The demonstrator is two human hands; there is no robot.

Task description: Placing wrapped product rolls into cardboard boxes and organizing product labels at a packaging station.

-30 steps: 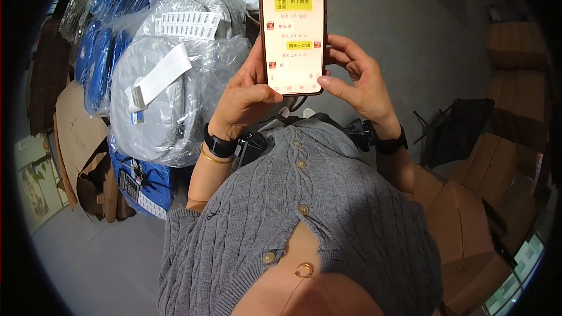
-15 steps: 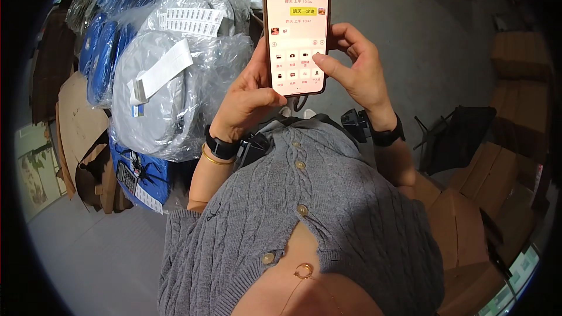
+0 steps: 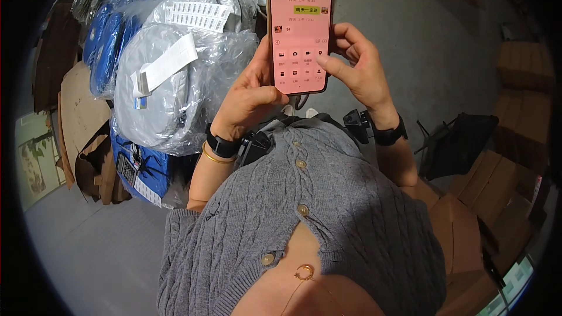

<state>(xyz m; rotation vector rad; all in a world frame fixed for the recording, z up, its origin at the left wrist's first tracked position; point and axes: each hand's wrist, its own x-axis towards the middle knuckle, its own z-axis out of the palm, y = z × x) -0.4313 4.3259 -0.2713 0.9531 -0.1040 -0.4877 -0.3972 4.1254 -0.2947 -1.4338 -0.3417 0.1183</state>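
Upright above my chest is a smartphone (image 3: 300, 34) in a dark case, its lit pinkish screen showing a chat with rows of icons in the lower part. My left hand (image 3: 250, 95) grips its lower left side, with the thumb along the bottom edge. On the other side, my right hand (image 3: 358, 70) supports the right edge. Its thumb tip lies over the lower right of the screen, by the icons; whether it presses the glass I cannot tell. The fingers behind the phone are partly hidden. Both wrists wear black straps with small black devices.
At left, grey rounded packs (image 3: 153, 96) in clear plastic carry white label strips (image 3: 170, 64). Blue wrapped packs (image 3: 105, 47) stand behind; a calculator (image 3: 125, 167) lies on a blue pack. Cardboard boxes (image 3: 483, 184) and a black folding seat (image 3: 459, 145) are at right.
The phone has shifted slightly right in view, and its screen looks pinker. My right thumb has slid a little down, uncovering an icon. Both hands keep their hold.
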